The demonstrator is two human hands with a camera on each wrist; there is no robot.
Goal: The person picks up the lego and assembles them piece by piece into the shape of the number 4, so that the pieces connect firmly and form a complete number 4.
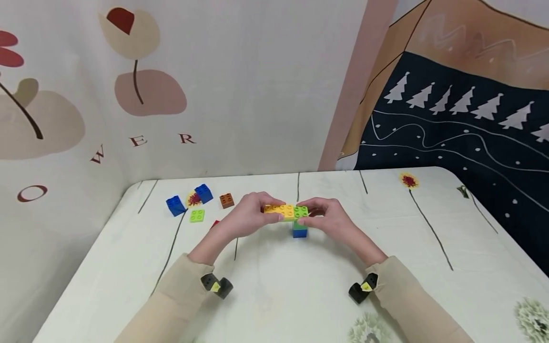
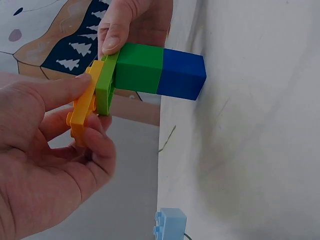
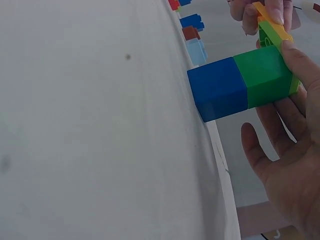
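Note:
A blue toy brick [image 3: 218, 90] stands on the table with a green brick [image 2: 139, 68] stacked on it. Topping these is a flat lime-green brick [image 1: 301, 213], which juts out past the green one toward the left. My left hand [image 1: 248, 215] pinches a flat yellow brick [image 2: 82, 107] between thumb and fingers; it lies over part of the lime-green brick. Whether their studs are fully pressed together, I cannot tell. From the other side, my right hand [image 1: 329, 218] grips the lime-green brick at the top of the stack, its thumb along the near edge.
Left of the stack lie two blue bricks [image 1: 175, 205], a loose lime-green flat brick [image 1: 197, 216] and a brown brick [image 1: 227, 200]. A red brick [image 1: 215, 223] is partly hidden by my left arm. A light blue brick [image 2: 173, 224] shows in both wrist views. Behind the table hangs a printed cloth [image 1: 257, 95].

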